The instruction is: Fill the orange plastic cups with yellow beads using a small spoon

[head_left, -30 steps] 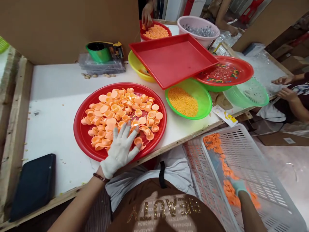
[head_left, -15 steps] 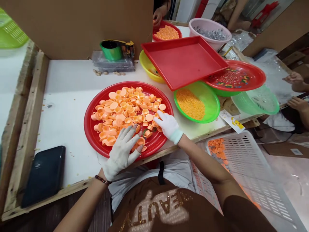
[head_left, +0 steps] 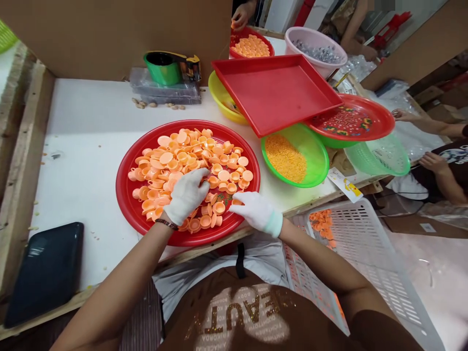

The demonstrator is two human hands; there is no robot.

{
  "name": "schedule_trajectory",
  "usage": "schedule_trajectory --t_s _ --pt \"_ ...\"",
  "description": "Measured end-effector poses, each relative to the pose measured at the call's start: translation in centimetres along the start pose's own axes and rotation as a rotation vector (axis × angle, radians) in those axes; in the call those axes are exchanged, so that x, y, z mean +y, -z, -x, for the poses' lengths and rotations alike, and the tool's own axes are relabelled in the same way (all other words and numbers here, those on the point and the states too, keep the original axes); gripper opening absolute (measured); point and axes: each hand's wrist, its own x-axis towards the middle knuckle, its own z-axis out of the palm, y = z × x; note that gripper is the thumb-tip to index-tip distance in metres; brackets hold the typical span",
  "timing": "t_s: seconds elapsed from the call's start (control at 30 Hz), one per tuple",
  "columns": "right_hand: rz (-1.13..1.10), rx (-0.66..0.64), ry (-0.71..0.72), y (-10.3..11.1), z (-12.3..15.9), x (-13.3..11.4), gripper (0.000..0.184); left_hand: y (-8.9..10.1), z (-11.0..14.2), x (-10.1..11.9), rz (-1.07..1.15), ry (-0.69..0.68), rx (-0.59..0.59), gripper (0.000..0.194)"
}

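Observation:
A big round red tray (head_left: 126, 195) on the white table holds a heap of small orange plastic caps (head_left: 183, 156). Both my hands wear white gloves. My left hand (head_left: 186, 194) lies over the caps in the tray's near middle, its fingers curled down onto the pile. At the tray's near right rim my right hand (head_left: 256, 210) rests with fingers bent toward the caps. What either hand holds is hidden under the fingers.
A green bowl of yellow bits (head_left: 294, 156), a red square tray (head_left: 274, 90), a yellow bowl (head_left: 219, 100) and a patterned red plate (head_left: 351, 119) stand to the right. A white crate with orange caps (head_left: 351, 234) sits beside my lap. A dark case (head_left: 42, 270) lies left. Other people's hands (head_left: 433, 161) work nearby.
My right hand came up from the white crate to the tray's near right rim. My left hand moved forward onto the caps and its spread fingers curled.

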Motion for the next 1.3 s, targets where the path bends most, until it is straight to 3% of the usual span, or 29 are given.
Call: schedule_trajectory --t_s 0.13,0.3,0.37,0.47,0.57,0.63,0.73,0.83,1.03,1.17,1.3 --pt "-0.032 0.038 -0.138 -0.2 -1.3 0.5 0.024 0.2 2.5 0.3 -0.017 -0.056 0.017 0.027" --pt "-0.110 0.021 -0.088 0.4 -2.2 1.3 0.031 0.0 6.2 1.6 -0.075 -0.047 0.065 0.035" --pt "-0.053 0.010 -0.162 0.8 -2.5 1.8 0.027 -0.3 6.9 1.8 -0.096 -0.040 0.052 0.029" --pt "0.063 -0.053 -0.266 1.5 -3.1 2.0 0.031 -0.4 6.9 1.3 -0.118 -0.008 0.060 0.022" --pt "0.047 -0.169 -0.187 2.3 -3.0 2.0 0.028 -0.2 6.5 0.5 -0.118 -0.004 0.071 0.019" --pt "0.006 -0.167 -0.192 3.0 -2.6 2.2 0.031 -0.1 6.4 0.4 -0.124 -0.020 0.075 0.018" --pt "0.028 -0.055 -0.446 3.6 -2.4 3.0 0.035 -0.5 6.2 1.0 -0.151 -0.064 0.074 0.020" --pt "0.061 -0.088 -0.622 3.6 -2.9 4.0 0.034 -1.1 5.9 1.8 -0.168 -0.136 0.048 0.017" --pt "0.041 -0.148 -0.554 2.8 -3.4 4.1 0.030 -1.0 5.8 2.1 -0.190 -0.185 0.041 0.012" --pt "0.139 -0.167 -0.561 2.9 -3.8 4.1 0.036 -0.7 6.6 2.5 -0.194 -0.250 -0.018 0.010" --pt "0.066 -0.215 -0.607 3.7 -4.3 5.1 0.033 -0.3 6.4 3.0 -0.188 -0.226 -0.034 0.016"
